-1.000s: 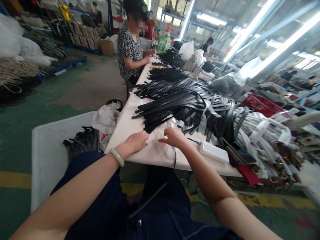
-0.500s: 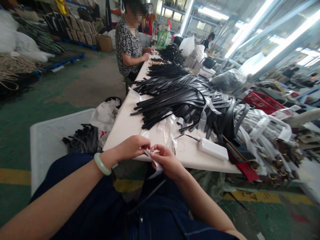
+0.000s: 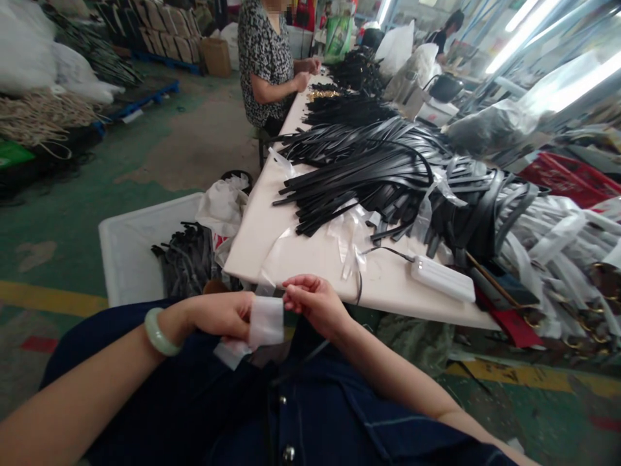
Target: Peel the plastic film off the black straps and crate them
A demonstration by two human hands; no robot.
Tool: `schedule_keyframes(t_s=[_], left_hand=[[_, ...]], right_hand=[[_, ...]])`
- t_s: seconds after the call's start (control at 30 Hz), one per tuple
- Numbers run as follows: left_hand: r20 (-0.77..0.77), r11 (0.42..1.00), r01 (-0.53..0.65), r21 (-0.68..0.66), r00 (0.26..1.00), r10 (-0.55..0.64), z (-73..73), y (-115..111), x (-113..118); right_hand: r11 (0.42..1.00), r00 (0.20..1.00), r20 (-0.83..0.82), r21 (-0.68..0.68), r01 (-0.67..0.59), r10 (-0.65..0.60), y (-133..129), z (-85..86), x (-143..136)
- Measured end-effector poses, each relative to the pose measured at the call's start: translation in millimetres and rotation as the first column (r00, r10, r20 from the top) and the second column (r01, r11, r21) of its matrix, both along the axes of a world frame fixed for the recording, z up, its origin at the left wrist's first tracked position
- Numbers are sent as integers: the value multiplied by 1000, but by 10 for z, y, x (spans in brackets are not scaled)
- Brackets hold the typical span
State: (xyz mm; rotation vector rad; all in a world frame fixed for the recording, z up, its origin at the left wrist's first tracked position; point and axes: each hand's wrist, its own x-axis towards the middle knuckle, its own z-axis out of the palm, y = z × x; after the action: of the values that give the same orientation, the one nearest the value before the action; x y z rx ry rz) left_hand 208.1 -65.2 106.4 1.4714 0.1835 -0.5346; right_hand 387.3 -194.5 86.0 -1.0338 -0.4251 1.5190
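Observation:
My left hand [image 3: 226, 318], with a pale green bangle at its wrist, is closed on a whitish see-through plastic strip [image 3: 266, 320]. One part of the strip stands up flat beside the thumb, and another end hangs below the fingers. At its right edge, my right hand [image 3: 313, 301] has thumb and fingers pinched together; what lies between them is too small to make out. Both hands are above my lap, at the near edge of the white table [image 3: 257, 249]. A thin dark strap [image 3: 315, 351] shows dimly below my right hand.
Bundles of black straps [image 3: 359, 175] cover much of the table, with plastic scraps [image 3: 352, 236] before them. A white power bank [image 3: 442, 278] with a cable lies to the right. A white bin [image 3: 129, 252] holding black strips stands left. A co-worker [image 3: 266, 71] sits further along.
My hands were together over the strip; now my left hand has moved left and down with it, and the strip is spread flatter. The view has shifted, too.

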Motion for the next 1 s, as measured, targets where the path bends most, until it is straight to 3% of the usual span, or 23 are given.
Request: schedule_keyframes(t_s=[0.1, 0.23, 0.3, 0.4, 0.5, 0.63, 0.73, 0.87, 0.93, 1.0], left_hand=[[-2, 998, -14, -66, 1000, 14, -44, 33, -37], [0, 971, -229, -74, 973, 229, -103, 19, -61], [-56, 955, -271, -121, 962, 266, -150, -34, -88], [-128, 958, -235, -165, 968, 215, -234, -119, -160], [-165, 966, -229, -124, 964, 207, -291, -125, -239], [-156, 958, -277, -81, 952, 262, -294, -42, -301], [-165, 953, -293, -78, 946, 278, -271, -20, -306], [-123, 959, -281, -30, 953, 276, -231, -31, -261], [10, 897, -427, 117, 904, 428, -201, -22, -213], [197, 724, -652, 226, 758, 621, -154, -1, -152]], right_hand=[[992, 994, 98, 109, -60, 49, 38, -53, 13], [961, 968, 180, 181, -210, 177, 79, -9, -7], [977, 954, 275, 133, -164, 122, 126, 1, -60], [993, 929, 362, 55, -108, 81, 196, -33, -161], [995, 959, 271, 39, -96, 81, 227, -69, -232], [977, 985, 102, 150, -154, 140, 241, -45, -283], [968, 967, 199, 162, -194, 160, 269, -21, -326], [999, 945, 326, 34, -43, 29, 314, -80, -356], [1000, 941, 338, -10, -26, 28, 322, -133, -353], [998, 935, 348, -34, -57, 65, 314, -175, -361]])
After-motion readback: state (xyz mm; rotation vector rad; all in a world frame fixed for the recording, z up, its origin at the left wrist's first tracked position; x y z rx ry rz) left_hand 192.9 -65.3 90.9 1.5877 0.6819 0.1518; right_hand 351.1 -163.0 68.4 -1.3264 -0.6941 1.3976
